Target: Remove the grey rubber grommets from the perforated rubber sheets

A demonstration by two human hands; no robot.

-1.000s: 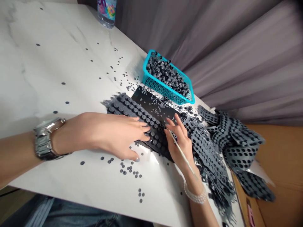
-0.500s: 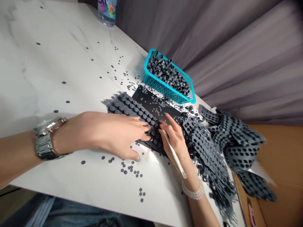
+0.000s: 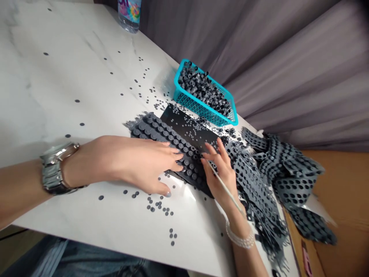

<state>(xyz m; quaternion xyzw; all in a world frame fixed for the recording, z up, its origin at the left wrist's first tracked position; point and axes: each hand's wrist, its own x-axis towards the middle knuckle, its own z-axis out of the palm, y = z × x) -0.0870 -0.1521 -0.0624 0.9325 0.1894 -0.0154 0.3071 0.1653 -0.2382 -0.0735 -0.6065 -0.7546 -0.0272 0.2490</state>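
Observation:
My left hand [image 3: 135, 164] lies flat with fingers spread, pressing down the near part of a grey rubber sheet studded with round plugs [image 3: 161, 132]. The sheet rests on a black mat [image 3: 188, 129]. My right hand [image 3: 221, 173] pinches a thin white stick [image 3: 226, 188], its tip against the plugs at the sheet's right end. A metal watch [image 3: 54, 167] is on my left wrist and a pearl bracelet [image 3: 239, 238] on my right.
A teal basket [image 3: 206, 109] full of dark rubber plugs stands behind the mat. A heap of punched grey sheets [image 3: 273, 177] lies to the right, over the table edge. Small dark discs [image 3: 158, 206] are scattered on the white table [image 3: 57, 77]. A bottle [image 3: 129, 13] stands far back.
My right hand slid left along the sheet with the stick, then came back to the right. My left hand has stayed in place.

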